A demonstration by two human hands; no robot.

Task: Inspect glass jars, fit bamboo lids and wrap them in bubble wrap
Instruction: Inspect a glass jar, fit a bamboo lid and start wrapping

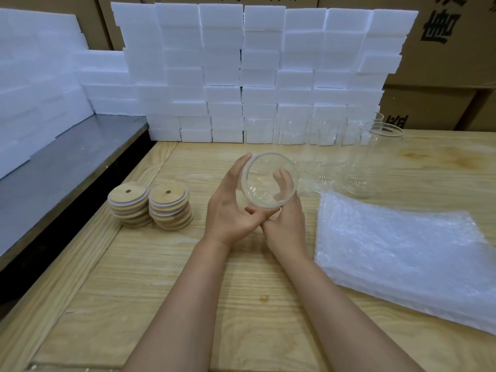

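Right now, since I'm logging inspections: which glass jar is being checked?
The jar held between the left hand and right hand, tipped mouth toward the camera. The other jars stand upright on the table, untouched.

1. You work at a pale wooden counter (188, 291) with clear grain and a raised border strip along its left side.
2. Just beside it on your left runs a grey metal surface (67, 162), dull and faintly reflective, with a dark gap between the 2.
3. White foam blocks (241, 76) stand stacked in uneven columns along the counter's far edge, forming a wall.
4. More white foam slabs (32, 89) are piled on the metal surface at far left.
5. Behind the foam, brown cardboard boxes (442, 63) with black printed characters fill the background.
6. The light is soft and even; shadows are faint.
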